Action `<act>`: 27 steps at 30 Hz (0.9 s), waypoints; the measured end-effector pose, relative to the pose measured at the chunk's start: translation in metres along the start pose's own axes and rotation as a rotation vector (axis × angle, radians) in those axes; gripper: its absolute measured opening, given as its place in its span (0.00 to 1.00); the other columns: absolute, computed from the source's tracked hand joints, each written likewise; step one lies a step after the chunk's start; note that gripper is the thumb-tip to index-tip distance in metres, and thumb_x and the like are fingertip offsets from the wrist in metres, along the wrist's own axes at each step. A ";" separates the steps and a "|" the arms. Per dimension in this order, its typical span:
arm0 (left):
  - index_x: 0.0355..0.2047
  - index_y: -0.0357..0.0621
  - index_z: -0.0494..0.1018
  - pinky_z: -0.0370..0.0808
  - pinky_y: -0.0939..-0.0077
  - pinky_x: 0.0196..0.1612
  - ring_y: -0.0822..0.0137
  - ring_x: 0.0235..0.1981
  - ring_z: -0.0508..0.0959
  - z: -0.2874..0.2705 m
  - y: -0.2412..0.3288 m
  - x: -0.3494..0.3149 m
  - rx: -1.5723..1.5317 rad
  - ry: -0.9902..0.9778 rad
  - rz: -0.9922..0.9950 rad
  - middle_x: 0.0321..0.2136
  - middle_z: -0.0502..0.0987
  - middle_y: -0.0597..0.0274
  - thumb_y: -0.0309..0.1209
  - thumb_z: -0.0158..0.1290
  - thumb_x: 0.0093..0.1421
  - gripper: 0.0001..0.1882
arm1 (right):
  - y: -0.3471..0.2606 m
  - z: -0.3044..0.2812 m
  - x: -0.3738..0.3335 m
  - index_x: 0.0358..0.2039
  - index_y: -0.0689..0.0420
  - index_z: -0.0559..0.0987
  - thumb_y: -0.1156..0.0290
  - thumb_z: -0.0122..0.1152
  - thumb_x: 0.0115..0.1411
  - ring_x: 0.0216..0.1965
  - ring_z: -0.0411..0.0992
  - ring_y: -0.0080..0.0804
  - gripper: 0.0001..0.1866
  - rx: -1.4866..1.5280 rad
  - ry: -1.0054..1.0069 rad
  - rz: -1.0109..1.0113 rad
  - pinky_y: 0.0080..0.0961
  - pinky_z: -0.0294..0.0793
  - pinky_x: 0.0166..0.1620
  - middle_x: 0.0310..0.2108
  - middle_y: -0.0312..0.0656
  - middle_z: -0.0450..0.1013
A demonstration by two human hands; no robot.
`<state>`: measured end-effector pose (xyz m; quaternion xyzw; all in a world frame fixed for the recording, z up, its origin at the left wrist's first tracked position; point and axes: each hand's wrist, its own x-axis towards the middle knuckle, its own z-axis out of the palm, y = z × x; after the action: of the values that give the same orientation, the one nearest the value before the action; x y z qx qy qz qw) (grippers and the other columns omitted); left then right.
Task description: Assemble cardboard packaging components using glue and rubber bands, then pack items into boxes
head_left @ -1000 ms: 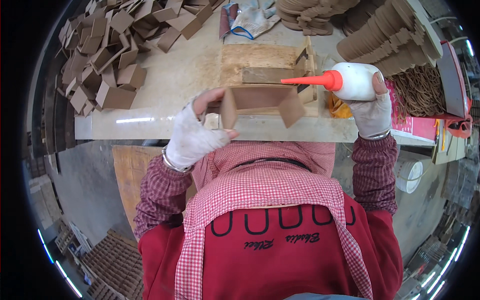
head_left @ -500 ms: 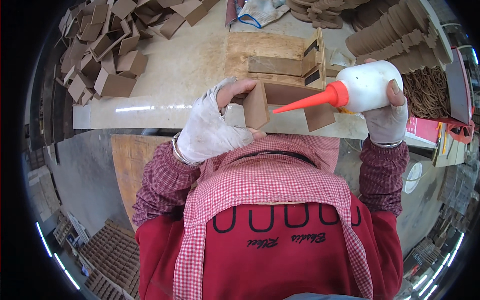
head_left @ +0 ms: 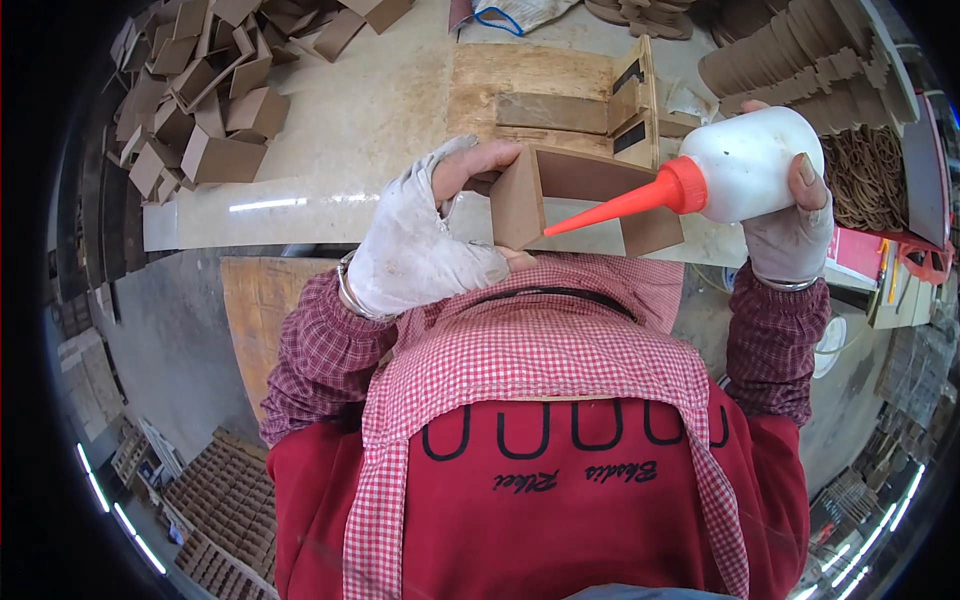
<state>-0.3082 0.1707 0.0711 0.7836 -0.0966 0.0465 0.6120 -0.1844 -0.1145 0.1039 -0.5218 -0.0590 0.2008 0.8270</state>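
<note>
My left hand (head_left: 430,235), in a pale fingerless glove, grips one end panel of a brown fibreboard U-shaped piece (head_left: 518,200) above the table's front edge. The piece has a long back panel and a second end panel at its right. In my right hand (head_left: 795,225), also gloved, is a white squeeze bottle (head_left: 755,165) with a long red nozzle, tilted toward the left. The nozzle tip is at the near edge of the left end panel; whether it touches, I cannot tell. Behind the piece lies a wooden jig (head_left: 550,110) with an upright block.
A heap of similar brown pieces (head_left: 225,155) covers the table's far left. Stacked brown cut boards (head_left: 770,65) stand at the far right, beside a bundle of tan rubber bands (head_left: 870,165). A spare white glove (head_left: 520,12) lies at the back.
The nozzle tip has come down slightly to the lower corner of the left end panel. The bottle and my right hand have shifted a little right, and the piece has tilted slightly.
</note>
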 end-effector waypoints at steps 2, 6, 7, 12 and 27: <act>0.48 0.36 0.67 0.69 0.73 0.46 0.62 0.40 0.72 0.000 0.000 0.000 -0.001 0.002 0.012 0.41 0.72 0.54 0.29 0.67 0.34 0.37 | 0.000 0.000 0.000 0.55 0.70 0.57 0.67 0.53 0.50 0.45 0.69 0.45 0.34 -0.007 -0.018 -0.006 0.34 0.72 0.48 0.48 0.56 0.63; 0.48 0.36 0.67 0.69 0.73 0.46 0.62 0.40 0.72 0.000 0.000 0.001 0.037 -0.007 0.033 0.41 0.72 0.54 0.28 0.67 0.34 0.38 | -0.001 0.002 0.000 0.55 0.70 0.57 0.67 0.54 0.49 0.46 0.69 0.45 0.35 -0.041 -0.015 0.006 0.33 0.72 0.48 0.48 0.55 0.63; 0.49 0.36 0.67 0.69 0.73 0.46 0.62 0.40 0.72 0.000 0.000 0.001 0.010 -0.010 0.022 0.41 0.72 0.55 0.28 0.67 0.34 0.38 | -0.001 0.002 0.000 0.55 0.70 0.58 0.67 0.54 0.49 0.46 0.69 0.45 0.35 -0.051 -0.020 0.003 0.33 0.72 0.48 0.48 0.55 0.63; 0.49 0.36 0.67 0.69 0.73 0.46 0.62 0.39 0.72 0.000 0.000 0.002 -0.007 -0.014 0.005 0.40 0.73 0.55 0.28 0.67 0.33 0.38 | -0.002 0.006 0.002 0.55 0.69 0.58 0.66 0.55 0.48 0.46 0.69 0.45 0.35 -0.090 -0.004 -0.008 0.32 0.71 0.48 0.48 0.55 0.63; 0.46 0.39 0.68 0.70 0.74 0.38 0.63 0.32 0.73 0.002 0.009 0.005 0.074 -0.051 0.079 0.34 0.73 0.57 0.30 0.68 0.32 0.37 | -0.002 0.004 0.017 0.53 0.68 0.62 0.62 0.52 0.50 0.45 0.68 0.41 0.32 -0.245 0.106 -0.050 0.29 0.70 0.48 0.47 0.55 0.64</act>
<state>-0.3055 0.1662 0.0795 0.8022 -0.1413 0.0541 0.5775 -0.1693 -0.1055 0.1056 -0.6271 -0.0525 0.1436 0.7638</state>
